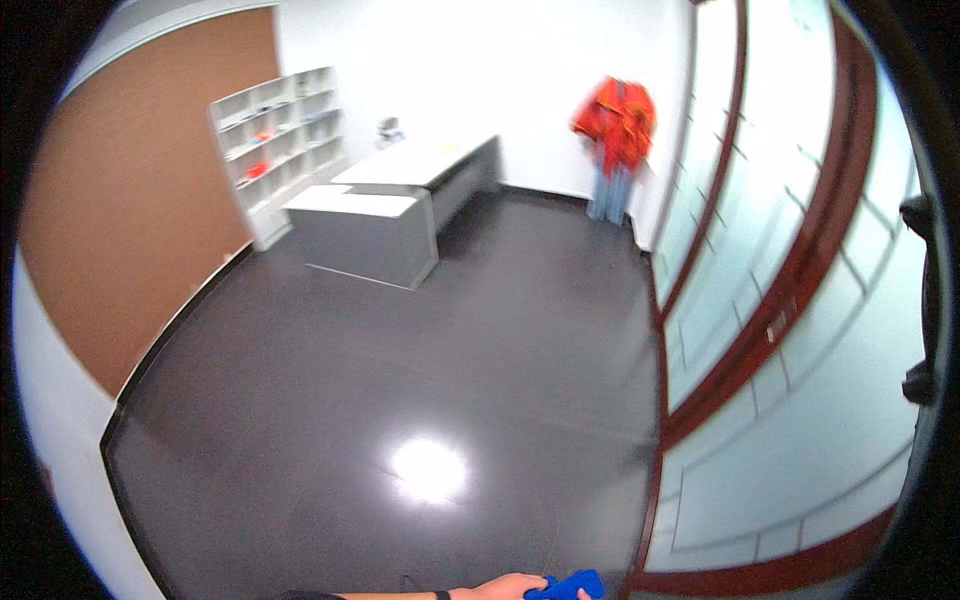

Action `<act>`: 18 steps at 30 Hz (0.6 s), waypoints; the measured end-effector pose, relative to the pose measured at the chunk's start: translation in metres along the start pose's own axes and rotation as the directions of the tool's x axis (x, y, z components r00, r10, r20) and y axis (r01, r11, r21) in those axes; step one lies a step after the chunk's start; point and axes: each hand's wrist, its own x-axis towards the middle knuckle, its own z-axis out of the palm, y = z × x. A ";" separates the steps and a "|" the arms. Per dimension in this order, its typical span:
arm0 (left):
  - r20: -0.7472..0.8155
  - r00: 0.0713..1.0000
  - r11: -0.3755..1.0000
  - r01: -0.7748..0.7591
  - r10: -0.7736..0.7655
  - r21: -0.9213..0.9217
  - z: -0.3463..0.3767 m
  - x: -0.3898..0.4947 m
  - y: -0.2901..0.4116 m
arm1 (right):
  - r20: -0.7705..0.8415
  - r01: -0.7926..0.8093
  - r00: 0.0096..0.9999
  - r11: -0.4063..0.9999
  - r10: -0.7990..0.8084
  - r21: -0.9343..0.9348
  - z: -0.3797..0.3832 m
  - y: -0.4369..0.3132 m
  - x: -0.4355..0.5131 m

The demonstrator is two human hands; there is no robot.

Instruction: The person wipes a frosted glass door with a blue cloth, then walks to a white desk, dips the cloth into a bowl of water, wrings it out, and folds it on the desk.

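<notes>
At the bottom edge my left hand [506,586], with a black band at its wrist, is shut on a bunched blue cloth [576,585]. The arm comes in from the lower left and is cut off by the picture's edge. A small bit of skin shows at the cloth's lower right; whether it belongs to my right hand cannot be told. The cloth's lower part is out of the picture. Beyond the hand lies a dark, glossy floor [450,360] with a bright light reflection.
A grey desk with a white top [409,161] stands at the back, beside a white shelf unit [281,146] holding small items. Red clothing [619,120] and blue trousers [609,193] hang by the back wall. Red-brown framed glass panels [780,367] line the right; a brown panel [150,187] covers the left wall.
</notes>
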 end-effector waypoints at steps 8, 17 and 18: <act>-0.132 0.895 0.903 0.411 -0.425 -0.122 -0.195 -0.071 0.163 | 0.560 0.544 0.828 0.262 -0.016 -0.797 0.274 -0.007 -0.059; -0.500 0.786 0.929 0.347 -0.362 -0.128 -0.272 -0.145 0.190 | 0.501 -0.262 0.708 0.843 0.498 -0.469 0.431 0.118 0.013; -0.510 0.805 0.951 0.291 -0.303 -0.105 -0.278 -0.150 0.184 | 0.515 -0.229 0.705 0.844 0.488 -0.485 0.436 0.134 0.024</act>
